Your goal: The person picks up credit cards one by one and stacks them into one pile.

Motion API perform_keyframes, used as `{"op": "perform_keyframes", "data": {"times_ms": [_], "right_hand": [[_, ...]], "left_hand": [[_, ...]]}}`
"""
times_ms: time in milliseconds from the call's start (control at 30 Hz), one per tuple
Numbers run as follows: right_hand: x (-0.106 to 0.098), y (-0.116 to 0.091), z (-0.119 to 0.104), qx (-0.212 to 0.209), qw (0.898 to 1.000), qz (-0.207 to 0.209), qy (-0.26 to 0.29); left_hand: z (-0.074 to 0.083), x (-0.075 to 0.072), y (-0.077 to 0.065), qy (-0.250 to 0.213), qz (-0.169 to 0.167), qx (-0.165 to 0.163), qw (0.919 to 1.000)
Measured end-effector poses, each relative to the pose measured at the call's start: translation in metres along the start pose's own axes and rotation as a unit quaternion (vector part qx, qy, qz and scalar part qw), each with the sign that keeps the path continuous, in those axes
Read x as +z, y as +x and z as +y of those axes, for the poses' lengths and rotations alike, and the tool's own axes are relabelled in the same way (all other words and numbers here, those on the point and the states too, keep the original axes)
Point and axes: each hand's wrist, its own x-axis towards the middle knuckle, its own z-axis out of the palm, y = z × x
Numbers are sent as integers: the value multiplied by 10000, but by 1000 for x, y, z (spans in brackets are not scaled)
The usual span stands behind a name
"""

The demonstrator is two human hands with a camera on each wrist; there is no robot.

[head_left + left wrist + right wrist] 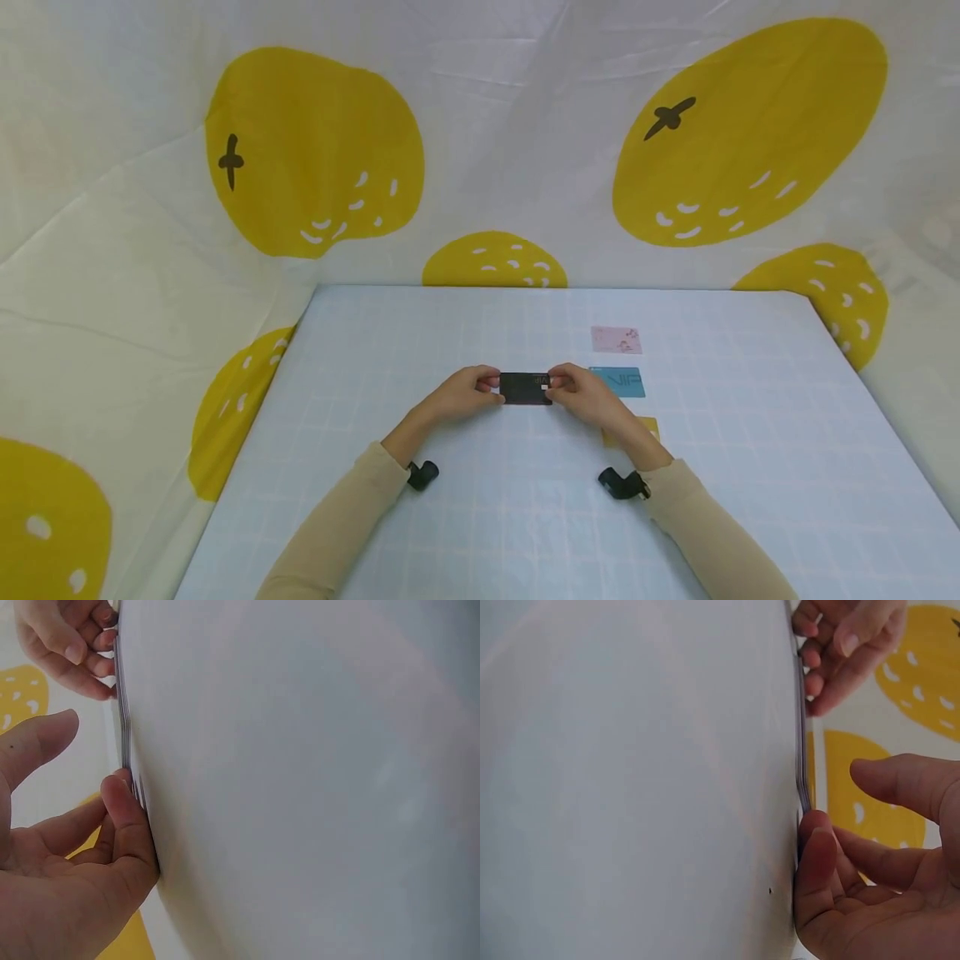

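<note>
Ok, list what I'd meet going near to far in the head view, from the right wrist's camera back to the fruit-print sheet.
Right wrist camera, yellow card, blue card, pink card, fruit-print sheet. Left out, being about level with the blue card: black card, right hand.

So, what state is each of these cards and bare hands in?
Black rectangular card: held at both short ends; layered edges in the wrist views suggest a stack.
Bare left hand: fingers curled, gripping the left end.
Bare right hand: fingers curled, gripping the right end.
Pink rectangular card: lying flat, untouched.
Blue rectangular card: flat, left edge partly hidden.
Yellow card: flat, partly covered from view by an arm.
</note>
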Motion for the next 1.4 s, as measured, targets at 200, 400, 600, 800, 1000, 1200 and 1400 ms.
{"op": "perform_keyframes", "data": {"times_ms": [200,400,600,800,1000,1200,1400], "right_hand": [[-1,0,1,-41,10000,6,24],[-3,-3,-1,-66,10000,12,24],[-6,-5,-4,-30,10000,29,33],[-12,-5,-7,-11,9999,13,166],[-25,-6,-9,-83,9997,222,95],[-38,-6,-6,-116,9990,408,-120],[-53,-9,-4,-81,9987,509,-56]], "left_hand": [[1,0,0,-51,-1,-27,10000],[1,-3,-1,-177,-12,-68,9998],[2,-7,1,-218,164,1,9996],[11,-10,6,-273,377,117,9989],[25,-7,18,-343,410,273,9982],[41,0,33,-272,362,416,9981],[54,7,50,-116,276,535,9981]]}}
